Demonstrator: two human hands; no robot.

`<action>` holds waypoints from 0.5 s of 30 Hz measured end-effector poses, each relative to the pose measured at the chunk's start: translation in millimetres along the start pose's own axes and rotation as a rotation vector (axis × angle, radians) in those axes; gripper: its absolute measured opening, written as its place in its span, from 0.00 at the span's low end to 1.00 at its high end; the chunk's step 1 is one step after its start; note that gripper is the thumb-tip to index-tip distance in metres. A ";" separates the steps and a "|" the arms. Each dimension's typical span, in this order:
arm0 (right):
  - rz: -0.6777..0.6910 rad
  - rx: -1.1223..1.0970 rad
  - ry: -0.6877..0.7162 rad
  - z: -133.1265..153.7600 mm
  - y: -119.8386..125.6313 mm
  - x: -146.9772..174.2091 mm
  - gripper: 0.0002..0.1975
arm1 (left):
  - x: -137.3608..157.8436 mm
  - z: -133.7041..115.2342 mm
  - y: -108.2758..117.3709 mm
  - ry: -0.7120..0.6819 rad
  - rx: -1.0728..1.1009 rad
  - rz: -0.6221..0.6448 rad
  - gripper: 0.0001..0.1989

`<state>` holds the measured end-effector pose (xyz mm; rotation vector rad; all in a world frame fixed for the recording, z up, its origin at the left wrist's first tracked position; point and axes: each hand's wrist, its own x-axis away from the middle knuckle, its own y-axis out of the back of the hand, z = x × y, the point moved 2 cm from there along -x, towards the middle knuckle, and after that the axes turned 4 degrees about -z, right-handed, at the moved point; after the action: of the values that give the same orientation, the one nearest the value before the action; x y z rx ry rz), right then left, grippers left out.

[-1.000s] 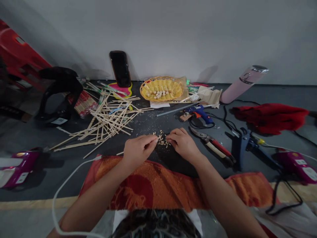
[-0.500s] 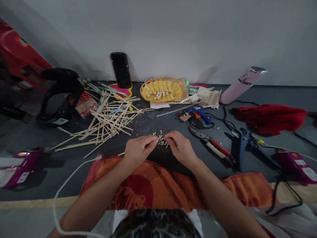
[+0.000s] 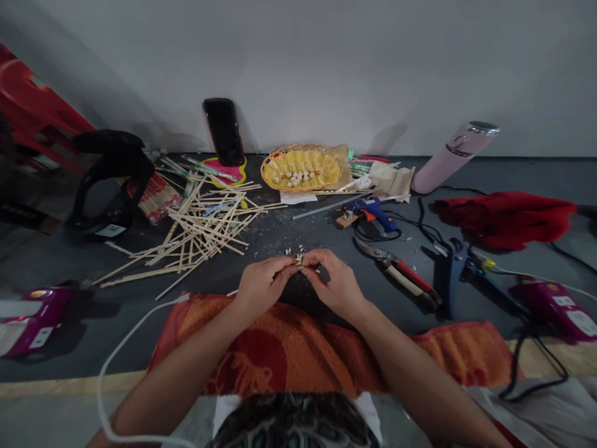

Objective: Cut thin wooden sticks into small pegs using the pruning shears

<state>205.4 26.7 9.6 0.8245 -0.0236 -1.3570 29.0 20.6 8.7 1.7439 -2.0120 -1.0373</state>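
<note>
My left hand (image 3: 262, 283) and my right hand (image 3: 334, 283) meet fingertip to fingertip over the dark work surface. Each is closed in a pinch, thumb against forefinger. Between the fingertips shows a small wooden stick piece (image 3: 299, 262); its exact shape is partly hidden by the fingers. Just beyond them lie several short cut stick pieces (image 3: 301, 248) among pale crumbs. To the left is a loose heap of long wooden sticks (image 3: 205, 224). A yellow woven basket (image 3: 280, 163) holding small pale clusters of pieces stands behind the hands.
Right of the hands lie pruning shears (image 3: 405, 277), a blue glue gun (image 3: 383, 216), a blue-handled cutter (image 3: 456, 274) and a red cloth (image 3: 508, 218). A pink bottle (image 3: 454, 158) and a phone (image 3: 224, 132) stand near the wall. An orange towel (image 3: 317, 354) covers the front edge.
My right hand has moved left, bringing its fingertips against those of my left hand. The loose pieces between them are now partly covered. The view has shifted slightly.
</note>
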 end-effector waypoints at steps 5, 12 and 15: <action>-0.005 0.049 0.094 -1.1 1.1 -0.4 0.09 | -0.6 -4.1 0.9 0.017 0.013 0.035 0.10; -0.010 0.027 0.133 -2.7 2.4 1.2 0.12 | -0.2 -9.7 2.1 -0.015 0.021 0.051 0.10; 0.002 -0.023 0.069 -2.0 4.9 0.6 0.11 | 0.0 -10.3 3.3 -0.003 0.017 0.039 0.10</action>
<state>210.6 27.0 10.4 0.8512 0.0452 -1.3236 33.1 17.3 18.1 1.7058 -2.0543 -1.0139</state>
